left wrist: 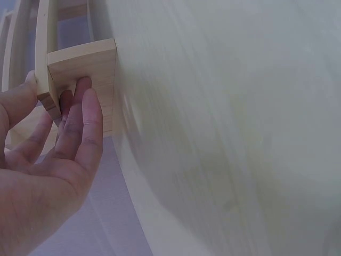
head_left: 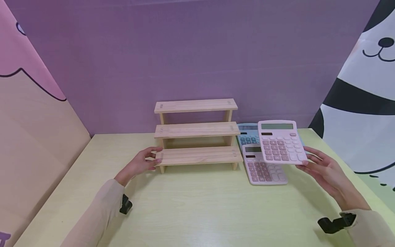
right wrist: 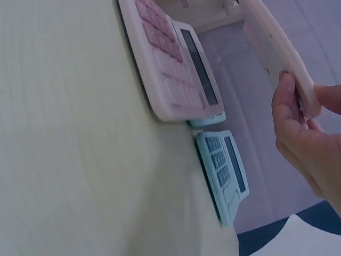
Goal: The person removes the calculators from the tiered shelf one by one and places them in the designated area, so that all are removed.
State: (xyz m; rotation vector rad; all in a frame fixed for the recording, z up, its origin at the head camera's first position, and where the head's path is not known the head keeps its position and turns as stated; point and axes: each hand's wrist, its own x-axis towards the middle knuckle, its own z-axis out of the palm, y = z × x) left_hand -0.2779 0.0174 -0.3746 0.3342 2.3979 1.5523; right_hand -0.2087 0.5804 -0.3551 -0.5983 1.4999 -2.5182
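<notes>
A three-step wooden display rack (head_left: 199,156) stands against the purple backdrop. My left hand (head_left: 140,164) grips the left end of its lowest step, and in the left wrist view the fingers (left wrist: 74,128) reach beneath the board. Over on the right, my right hand (head_left: 328,175) pinches a pink calculator (head_left: 287,140) by its lower right corner, thumb on the face side. That calculator is held up, tilted, with its keys toward me. Below it a second pink calculator (head_left: 268,176) lies on the table, partly covered in the head view.
Behind the pink calculators lies a blue calculator (head_left: 248,139), close to the rack's right side. Another blue calculator (right wrist: 221,170) shows in the right wrist view. The pale wooden table (head_left: 197,209) meets the purple backdrop (head_left: 197,51) at its far edge.
</notes>
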